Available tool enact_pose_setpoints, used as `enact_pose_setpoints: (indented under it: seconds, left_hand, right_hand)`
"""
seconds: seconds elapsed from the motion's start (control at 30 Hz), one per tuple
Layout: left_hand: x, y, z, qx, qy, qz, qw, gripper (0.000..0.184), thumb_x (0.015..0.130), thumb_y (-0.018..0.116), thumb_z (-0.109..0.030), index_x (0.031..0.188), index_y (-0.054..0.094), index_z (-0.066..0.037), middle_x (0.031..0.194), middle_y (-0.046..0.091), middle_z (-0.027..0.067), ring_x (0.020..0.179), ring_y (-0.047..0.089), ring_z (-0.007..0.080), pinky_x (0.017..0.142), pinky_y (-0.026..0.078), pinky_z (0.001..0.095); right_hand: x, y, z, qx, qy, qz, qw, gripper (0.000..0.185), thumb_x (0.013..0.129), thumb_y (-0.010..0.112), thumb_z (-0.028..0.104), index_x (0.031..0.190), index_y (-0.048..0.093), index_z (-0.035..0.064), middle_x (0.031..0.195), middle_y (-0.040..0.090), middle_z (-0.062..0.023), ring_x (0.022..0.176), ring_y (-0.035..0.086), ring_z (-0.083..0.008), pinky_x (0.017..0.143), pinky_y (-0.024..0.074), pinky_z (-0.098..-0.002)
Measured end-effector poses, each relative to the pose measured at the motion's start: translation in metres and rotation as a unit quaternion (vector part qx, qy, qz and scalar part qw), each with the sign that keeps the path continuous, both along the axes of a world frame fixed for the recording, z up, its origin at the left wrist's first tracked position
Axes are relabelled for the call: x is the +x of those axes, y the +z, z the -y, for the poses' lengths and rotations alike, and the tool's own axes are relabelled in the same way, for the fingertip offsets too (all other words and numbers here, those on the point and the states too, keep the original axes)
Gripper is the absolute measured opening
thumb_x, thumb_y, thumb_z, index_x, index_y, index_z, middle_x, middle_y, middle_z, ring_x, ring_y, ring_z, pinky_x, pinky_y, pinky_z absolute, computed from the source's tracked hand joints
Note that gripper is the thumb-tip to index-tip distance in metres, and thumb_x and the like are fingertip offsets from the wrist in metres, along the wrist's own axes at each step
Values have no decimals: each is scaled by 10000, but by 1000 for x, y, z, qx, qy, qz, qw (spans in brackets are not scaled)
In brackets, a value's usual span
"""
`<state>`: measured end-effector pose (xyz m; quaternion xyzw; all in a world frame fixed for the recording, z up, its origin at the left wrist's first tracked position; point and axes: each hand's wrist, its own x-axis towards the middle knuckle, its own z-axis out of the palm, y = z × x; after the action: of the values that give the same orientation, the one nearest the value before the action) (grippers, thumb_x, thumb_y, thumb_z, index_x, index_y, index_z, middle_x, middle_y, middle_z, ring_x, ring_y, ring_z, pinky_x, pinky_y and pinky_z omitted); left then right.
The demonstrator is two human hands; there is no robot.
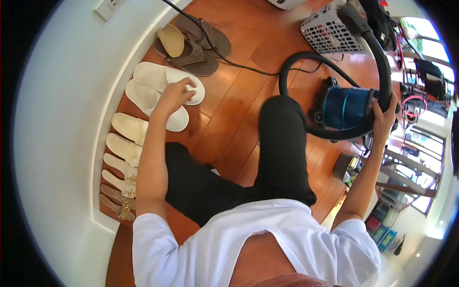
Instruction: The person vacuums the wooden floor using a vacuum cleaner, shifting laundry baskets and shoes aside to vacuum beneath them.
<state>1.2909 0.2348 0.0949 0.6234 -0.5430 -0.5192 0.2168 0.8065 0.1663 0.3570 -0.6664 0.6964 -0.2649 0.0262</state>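
My left hand (176,97) reaches down to a pair of white slippers (150,72) on the floor by the wall. Its fingers curl over the slippers' front straps, and part of the grip is hidden behind the hand. On the other side, my right hand (384,117) is wrapped round the thick black vacuum hose (381,62). The hose loops over my knee and ends in a dark brush head (353,20) at the top. Behind the hose stands the blue vacuum cleaner (342,107), partly covered by it.
Grey-brown sandals (203,64) with a beige insole-shaped piece (171,40) lie further along the wall. Cream slippers (125,148) and gold-trimmed sandals (119,203) line the near side. A black cord (239,66) crosses the wooden floor. A white perforated basket (330,31) stands behind the hose.
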Motion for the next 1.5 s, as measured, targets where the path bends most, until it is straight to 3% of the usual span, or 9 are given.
enact_pose_setpoints:
  seconds: [0.33, 0.5, 0.7, 0.8, 0.93, 0.97, 1.1, 1.33, 1.5]
  left_hand:
    - [-69, 37, 51, -112, -133, 42, 984, 273, 866, 655, -216, 1018, 610, 7, 878, 664, 123, 843, 636, 197, 778, 495, 302]
    - [-62, 98, 21, -160, 8, -40, 986, 318, 899, 638, -260, 1130, 619, -42, 993, 631, 37, 935, 592, 128, 848, 462, 270]
    - [-48, 29, -5, -175, 99, 24, 979, 379, 901, 642, -254, 1222, 579, -64, 1029, 615, 37, 944, 585, 136, 860, 454, 265]
    - [-41, -19, -6, -171, 134, 78, 973, 464, 855, 678, -274, 1237, 562, -37, 1053, 638, 115, 953, 615, 204, 852, 480, 321]
    - [-12, -64, 31, -219, 150, 198, 944, 502, 816, 702, -266, 1221, 552, -10, 1112, 634, 194, 1038, 615, 334, 882, 487, 406]
    - [-7, -69, 42, -218, 148, 225, 938, 511, 813, 703, -264, 1227, 544, -10, 1117, 633, 202, 1057, 604, 354, 893, 483, 418]
    - [-8, -93, 105, -246, 101, 327, 907, 542, 818, 699, -275, 1268, 509, -41, 1178, 602, 201, 1094, 584, 386, 912, 479, 452]
    - [-36, -155, 157, -202, -1, 452, 869, 444, 890, 625, -280, 1288, 497, -133, 1331, 449, 150, 1060, 609, 345, 832, 517, 490]
    - [-30, -182, 173, -231, 83, 396, 885, 396, 865, 641, -230, 1223, 525, -105, 1141, 545, 127, 1026, 614, 355, 805, 527, 481]
  right_hand:
    - [-35, -48, -74, 203, 169, -141, 954, 513, 725, 693, 85, 1218, 549, 74, 1013, 646, -193, 945, 638, -369, 810, 488, -402]
    - [-26, -131, -67, 330, 234, -116, 907, 443, 701, 664, 82, 1123, 529, 91, 923, 631, -187, 896, 600, -412, 725, 463, -463]
    - [-24, -217, -28, 328, 336, -162, 868, 420, 723, 652, 115, 1076, 440, 31, 863, 606, -248, 882, 579, -455, 735, 445, -491]
    - [4, -207, -20, 376, 355, -105, 850, 399, 731, 671, 145, 1041, 466, 0, 849, 605, -252, 859, 601, -436, 749, 455, -463]
    - [21, -206, -28, 415, 338, -33, 844, 286, 751, 688, 121, 974, 557, -1, 674, 534, -77, 649, 582, -181, 579, 437, -327]
    - [27, -202, -37, 478, 292, 9, 828, 359, 738, 675, 118, 1031, 522, -22, 770, 605, -160, 651, 629, -221, 598, 500, -345]
    - [34, -236, -94, 439, 253, 132, 852, 519, 761, 662, 75, 1232, 452, 21, 746, 573, -98, 599, 590, -169, 563, 490, -312]
    - [94, -277, -62, 401, 207, 77, 889, 399, 771, 652, 165, 1102, 521, -14, 632, 547, -129, 543, 579, -209, 552, 475, -347]
    - [112, -286, -34, 414, 176, 90, 889, 352, 767, 648, 189, 1030, 558, -28, 622, 536, -127, 507, 560, -184, 524, 462, -343]
